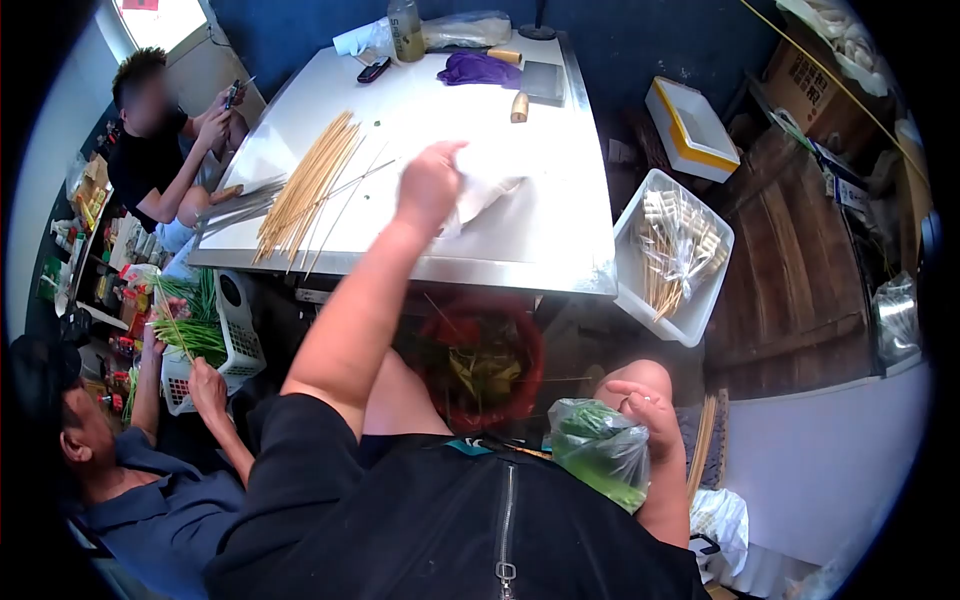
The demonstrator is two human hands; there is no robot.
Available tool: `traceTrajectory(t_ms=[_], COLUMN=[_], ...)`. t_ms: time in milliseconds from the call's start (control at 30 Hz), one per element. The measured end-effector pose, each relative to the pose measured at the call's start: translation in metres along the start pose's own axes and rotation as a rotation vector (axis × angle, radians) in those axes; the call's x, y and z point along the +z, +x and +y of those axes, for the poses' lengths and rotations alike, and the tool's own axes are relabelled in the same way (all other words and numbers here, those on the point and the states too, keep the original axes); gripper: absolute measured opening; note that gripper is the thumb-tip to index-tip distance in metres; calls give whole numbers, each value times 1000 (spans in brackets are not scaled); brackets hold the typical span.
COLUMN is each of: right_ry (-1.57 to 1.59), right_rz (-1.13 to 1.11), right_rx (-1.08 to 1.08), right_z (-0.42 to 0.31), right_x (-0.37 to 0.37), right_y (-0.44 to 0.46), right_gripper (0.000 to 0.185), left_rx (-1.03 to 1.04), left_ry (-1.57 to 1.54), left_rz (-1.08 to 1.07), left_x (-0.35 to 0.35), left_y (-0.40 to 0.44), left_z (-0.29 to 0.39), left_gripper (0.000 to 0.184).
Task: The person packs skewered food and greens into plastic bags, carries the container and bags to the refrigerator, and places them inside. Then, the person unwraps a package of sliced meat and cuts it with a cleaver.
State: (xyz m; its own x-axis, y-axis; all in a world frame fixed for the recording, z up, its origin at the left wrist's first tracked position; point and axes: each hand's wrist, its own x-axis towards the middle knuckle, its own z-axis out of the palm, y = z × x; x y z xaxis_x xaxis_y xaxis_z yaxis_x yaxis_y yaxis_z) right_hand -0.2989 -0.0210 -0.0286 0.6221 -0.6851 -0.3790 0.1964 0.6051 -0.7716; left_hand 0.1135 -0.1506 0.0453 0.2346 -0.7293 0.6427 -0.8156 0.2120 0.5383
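My left hand (430,188) is over the white table (545,225), its fingers curled round a white cloth or sheet (488,200) that spreads out to the right and is partly blurred. Down by my right knee, my right hand (655,415) grips a clear plastic bag of green vegetables (600,450). Long bamboo skewers (312,185) lie fanned out to the left of my left hand, with grey metal skewers (245,203) beside them.
Bottle (407,32), phone (374,70) and purple cloth (480,69) sit at the table's back. Skewers fill a white bin (718,305) at right; a red basin (530,370) is below. One person (150,150) sits at left; another (150,500) handles greens by a basket (245,345).
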Motion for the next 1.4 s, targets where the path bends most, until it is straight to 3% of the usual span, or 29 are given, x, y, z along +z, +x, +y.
traceTrajectory(t_ms=[33,100,167,200,267,300,367,400,433,467,567,667,733,767,833,900,967,1000,1033,1067,1133,1200,1300,1333,1400], right_ry=[44,54,91,127,165,205,241,224,208,257,227,225,238,254,206,248,302,781,1315,969,511,486,451,448,444], right_rz=[14,-36,-77,-136,-98,-57,-153,-135,-115,-113,-128,-99,-139,-137,-246,-276,-351,-226,216,-16,-293,-263,-238,-256,-288], right_rx=[4,-28,-24,-49,-80,-112,-151,-173,-190,-175,-207,-176,-130,-133,-132,-164,-224,306,736,403,-33,-66,-114,-114,-112], right_z=[-3,12,17,23,16,14,23,22,21,20,22,24,25,29,34,36,39,79,121,93,45,30,23,23,22], right_x=[0,-23,-23,-30,-13,-8,-27,-25,-23,-21,-24,-27,-38,-44,-52,-52,-57,-116,-176,-137,-74,-56,-47,-48,-47], right_y=[0,7,9,13,10,10,13,11,9,8,11,15,18,20,22,28,33,36,39,35,35,34,33,35,38], right_gripper=[45,46,47,48,46,43,43,43,42,42,42,42,42,42,49,49,50,49,49,48,48,49,48,48,46], left_rx=[-125,100,100,102,-730,-727,-481,-435,-304,-33,11,35,-40,-70,-21,-22,-87,-61,-6,52,104,45,100,-35,6], left_ry=[55,450,674,674,50,50,-91,-195,-176,-132,-448,-363,-3,-166,-139,-38,106,144,340,354,366,359,608,640,495], left_rz=[-57,-7,-100,-99,-583,-576,-311,-331,-289,-200,-91,-152,-234,-213,-178,-160,8,48,116,146,168,-35,17,-87,-291], left_x=[-11,-6,13,11,2,3,4,-5,-16,-28,-63,-67,-78,-83,-80,-73,-63,-62,-63,-65,-68,-66,-33,-20,20], left_y=[14,35,44,49,60,62,73,86,95,104,121,143,158,163,181,205,226,236,250,259,270,276,247,232,184], left_z=[-7,-63,-104,-91,-49,-46,-41,-27,-12,3,47,27,21,24,-1,-32,-58,-65,-76,-81,-89,-100,-124,-111,-101], left_gripper=[21,25,29,29,31,31,28,25,22,21,18,21,22,24,25,26,25,22,25,25,25,31,36,46,43])
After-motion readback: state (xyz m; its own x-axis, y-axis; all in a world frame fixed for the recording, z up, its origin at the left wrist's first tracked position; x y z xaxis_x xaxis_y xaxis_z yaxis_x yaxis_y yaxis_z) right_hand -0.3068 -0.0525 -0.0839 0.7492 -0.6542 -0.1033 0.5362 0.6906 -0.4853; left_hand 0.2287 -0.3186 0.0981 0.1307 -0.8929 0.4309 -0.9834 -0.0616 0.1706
